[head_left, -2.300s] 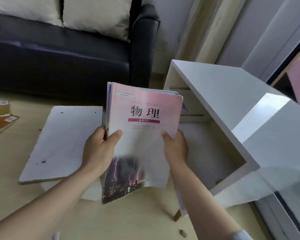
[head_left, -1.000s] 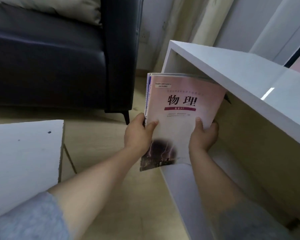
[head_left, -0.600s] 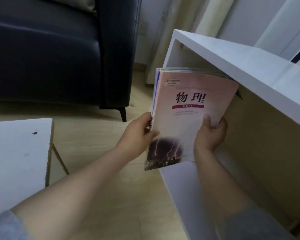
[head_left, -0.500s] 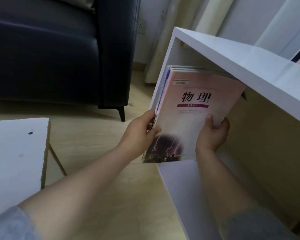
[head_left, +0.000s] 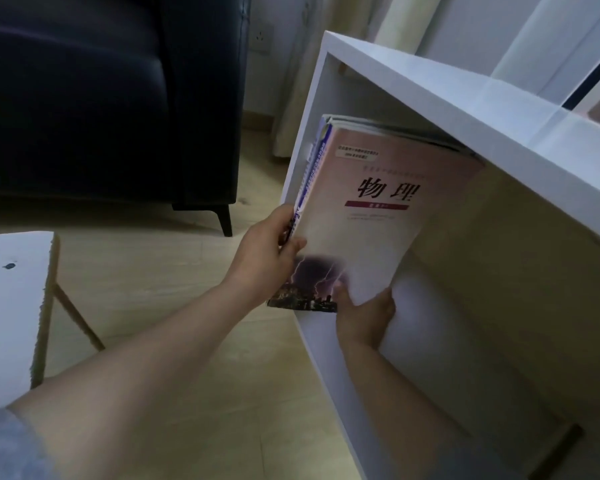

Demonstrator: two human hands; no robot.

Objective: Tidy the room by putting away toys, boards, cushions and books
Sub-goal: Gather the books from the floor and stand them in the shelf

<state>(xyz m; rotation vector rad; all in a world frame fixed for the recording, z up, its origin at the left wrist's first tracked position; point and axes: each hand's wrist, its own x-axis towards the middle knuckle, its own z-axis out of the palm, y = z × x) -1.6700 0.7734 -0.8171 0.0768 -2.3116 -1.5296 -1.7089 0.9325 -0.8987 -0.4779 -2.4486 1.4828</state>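
A stack of books (head_left: 371, 216) stands upright, its front cover pink with a lightning picture at the bottom. The stack leans against the left inner wall of a white open cabinet (head_left: 430, 95). My left hand (head_left: 267, 258) grips the spine edge of the books from the left, thumb on the cover. My right hand (head_left: 364, 313) holds the bottom edge, fingers curled under it, just inside the cabinet mouth. The top right corner of the books is hidden under the cabinet's top panel.
A dark sofa (head_left: 111, 98) stands to the left, one leg (head_left: 224, 220) near the cabinet. A white board (head_left: 11, 306) lies at the left edge over the wooden floor (head_left: 160, 289). Curtains (head_left: 388, 22) hang behind the cabinet.
The books have gone further into the cabinet, up against its left wall. My right hand has slid from the right side of the cover down to the bottom edge.
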